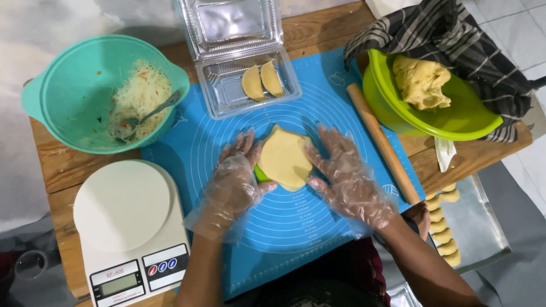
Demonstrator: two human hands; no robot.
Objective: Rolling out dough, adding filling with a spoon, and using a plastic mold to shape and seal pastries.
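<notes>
Both hands wore loose clear plastic gloves and rested on a flat round of yellow dough [284, 156] in the middle of a blue baking mat [318, 108] on the wooden bench [62, 165]. The left hand [236, 176] lay against the dough's left edge, fingers spread and flat, its grip released. The right hand [344, 170] pressed on the right edge in the same way, fingers open, grasping nothing. A green mould [260, 174] showed just under the dough beside the left thumb.

Behind the dough, an open clear plastic box [227, 85] sat on the mat, holding two folded half-moon pastries [261, 81] side by side. A wooden rolling pin [382, 142] lay slanted on the mat's right side, near the right hand. Just beyond it stood a lime green bowl [392, 108] holding a lump of dough [421, 81], partly covered by a striped cloth [455, 40]. On the left, a teal bowl [68, 85] held shredded filling [142, 96] and a spoon [153, 111]. A white kitchen scale [131, 222] stood at the near left corner. To the lower right, a metal tray [483, 227] carried a row of small dough balls [443, 224].
</notes>
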